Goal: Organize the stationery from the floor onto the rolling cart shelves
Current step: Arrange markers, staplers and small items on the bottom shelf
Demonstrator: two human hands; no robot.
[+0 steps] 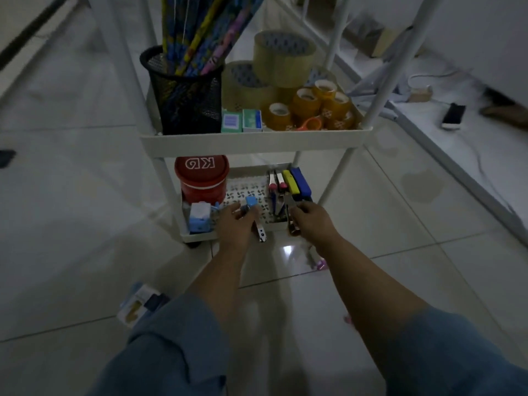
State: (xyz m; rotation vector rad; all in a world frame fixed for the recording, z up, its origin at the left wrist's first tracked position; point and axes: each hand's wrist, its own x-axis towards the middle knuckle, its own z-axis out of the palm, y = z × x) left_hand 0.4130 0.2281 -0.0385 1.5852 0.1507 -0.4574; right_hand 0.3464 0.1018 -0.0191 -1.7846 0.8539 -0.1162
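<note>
While both arms are reaching to the bottom shelf [197,237], my left hand [237,225] is gripping a blue-topped stapler [252,202], my right hand [312,221] a metal tool [291,221] (red tub [201,181] reading "KD").

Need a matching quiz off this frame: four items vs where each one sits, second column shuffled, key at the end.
Things
1. mesh pen cup
2. red tub
3. blue-topped stapler
4. metal tool

Places
a. gripped in the right hand
b. upper shelf, left end
c. gripped in the left hand
d. lower shelf, back left

Pairs: 1-b; 2-d; 3-c; 4-a
</note>
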